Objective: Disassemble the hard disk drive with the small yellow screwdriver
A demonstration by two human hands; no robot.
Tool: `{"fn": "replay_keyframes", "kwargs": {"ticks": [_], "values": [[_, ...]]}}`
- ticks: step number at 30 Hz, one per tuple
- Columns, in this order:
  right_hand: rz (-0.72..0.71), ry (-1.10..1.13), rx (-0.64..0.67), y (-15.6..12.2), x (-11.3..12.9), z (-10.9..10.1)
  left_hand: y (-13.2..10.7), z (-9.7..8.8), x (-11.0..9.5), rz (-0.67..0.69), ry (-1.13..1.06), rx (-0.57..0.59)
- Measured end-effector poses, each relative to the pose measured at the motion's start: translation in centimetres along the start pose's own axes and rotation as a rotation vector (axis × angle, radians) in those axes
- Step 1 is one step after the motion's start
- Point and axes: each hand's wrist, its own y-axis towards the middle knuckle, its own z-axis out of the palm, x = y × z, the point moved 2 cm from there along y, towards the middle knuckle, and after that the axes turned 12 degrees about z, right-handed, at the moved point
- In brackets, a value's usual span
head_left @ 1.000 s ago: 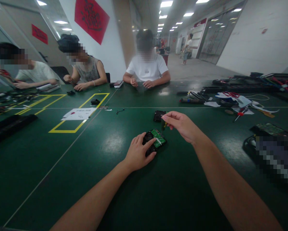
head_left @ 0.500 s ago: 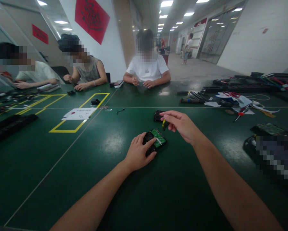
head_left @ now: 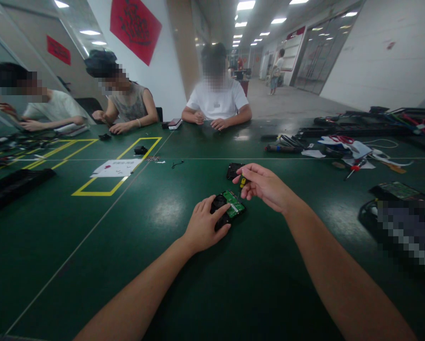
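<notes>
A hard drive (head_left: pixel 236 204) lies on the dark green table with its green circuit board facing up. My left hand (head_left: pixel 205 225) spans its left part, fingers spread over the body and thumb along the near edge, holding it against the table. Above its right end, my right hand (head_left: pixel 264 187) pinches a small yellow-and-black screwdriver (head_left: pixel 243 182) between thumb and fingertips. The screwdriver stands nearly upright with its thin shaft pointing down at the board's far right corner. My fingers partly hide the handle, and whether the tip sits in a screw is too small to tell.
A second black drive-like part (head_left: pixel 233 170) lies just behind. On the right are cables, a red-handled screwdriver (head_left: pixel 356 166) and another circuit board (head_left: pixel 399 190). A white paper (head_left: pixel 116 168) lies on yellow tape at left. Several people sit across the table (head_left: pixel 127 274).
My right hand's fingers have shifted around the screwdriver handle, the lower fingers now extending further and the handle appearing turned. The left hand and the hard drive have stayed in place.
</notes>
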Motion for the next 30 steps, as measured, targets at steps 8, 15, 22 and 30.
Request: {"fn": "replay_keyframes", "kwargs": {"ticks": [8,15,22,30], "values": [[-0.081,-0.219,-0.097,0.46,-0.54,-0.31,0.06,-0.12,-0.13,-0.005,0.005,0.013],[-0.122,-0.251,-0.249,0.79,-0.64,-0.82,0.08,-0.15,-0.12,-0.002,-0.003,0.004],[-0.066,-0.293,-0.145,0.39,-0.39,-0.21,0.07,-0.04,-0.1,0.001,-0.001,-0.004],[0.032,-0.078,-0.013,0.45,-0.59,0.11,0.08,-0.05,-0.05,0.001,0.007,0.004]]}}
